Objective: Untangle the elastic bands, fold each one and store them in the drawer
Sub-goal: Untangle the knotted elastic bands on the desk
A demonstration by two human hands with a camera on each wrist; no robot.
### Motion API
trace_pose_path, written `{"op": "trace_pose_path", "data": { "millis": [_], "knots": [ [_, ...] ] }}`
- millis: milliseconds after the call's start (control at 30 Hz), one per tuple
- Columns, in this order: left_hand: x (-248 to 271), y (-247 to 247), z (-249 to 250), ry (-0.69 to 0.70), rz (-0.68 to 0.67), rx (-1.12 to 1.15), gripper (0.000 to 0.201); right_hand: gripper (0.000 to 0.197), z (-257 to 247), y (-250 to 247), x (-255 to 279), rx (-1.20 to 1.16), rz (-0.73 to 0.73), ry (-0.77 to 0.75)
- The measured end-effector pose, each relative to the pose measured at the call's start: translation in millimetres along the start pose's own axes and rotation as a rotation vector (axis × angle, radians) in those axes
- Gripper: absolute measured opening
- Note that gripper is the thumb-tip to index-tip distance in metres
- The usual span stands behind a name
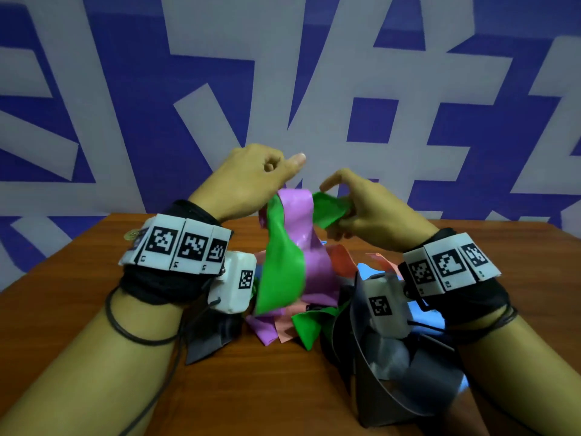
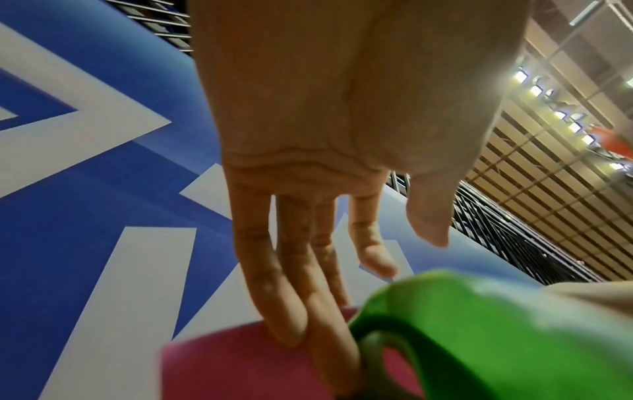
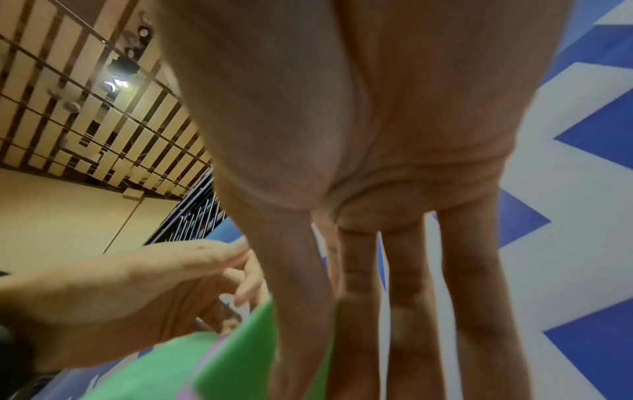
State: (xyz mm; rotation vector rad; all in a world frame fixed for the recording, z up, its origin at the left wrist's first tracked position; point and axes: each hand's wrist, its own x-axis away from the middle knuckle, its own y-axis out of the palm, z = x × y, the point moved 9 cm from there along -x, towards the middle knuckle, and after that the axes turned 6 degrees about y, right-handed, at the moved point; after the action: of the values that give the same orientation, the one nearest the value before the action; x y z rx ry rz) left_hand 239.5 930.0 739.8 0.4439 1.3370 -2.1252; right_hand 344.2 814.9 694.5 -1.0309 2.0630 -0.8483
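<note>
1. Gray band (image 1: 405, 369) lies lowest in the frame, on the table (image 1: 94, 262).
2. Left hand (image 1: 251, 177) grips the pink band (image 1: 301, 215); right hand (image 1: 364, 206) pinches the green band (image 1: 283, 265), mid-frame.
3. Pulling hard could tighten the knot.

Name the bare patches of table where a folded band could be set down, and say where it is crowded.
Bare wood shows on the table left of the left hand, and along the near edge between the forearms. The middle is crowded with the band pile.

Both forearms bare, black wraps (image 1: 163, 287) on each wrist, white bands of black-and-white fiducial tags (image 1: 176, 245), white camera housings (image 1: 234, 283) with small coded tags, thin black cables (image 1: 138, 336) looping round forearms.
</note>
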Motion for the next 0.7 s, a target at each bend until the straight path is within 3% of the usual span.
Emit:
{"op": "trace_pose_path", "data": {
  "millis": [133, 300, 700],
  "knots": [
    [1, 24, -5, 0.019, -0.165, -0.115, 0.039, 0.045, 13, 18, 2, 0.067, -0.233, 0.08],
    [2, 40, 5, 0.063, -0.237, -0.085, 0.029, 0.035, 22, 34, 7, 0.198, -0.399, 0.142],
    [13, 73, 26, 0.17, -0.422, -0.095, 0.016, 0.043, 44, 71, 15, 0.54, -0.536, 0.224]
  ]
}}
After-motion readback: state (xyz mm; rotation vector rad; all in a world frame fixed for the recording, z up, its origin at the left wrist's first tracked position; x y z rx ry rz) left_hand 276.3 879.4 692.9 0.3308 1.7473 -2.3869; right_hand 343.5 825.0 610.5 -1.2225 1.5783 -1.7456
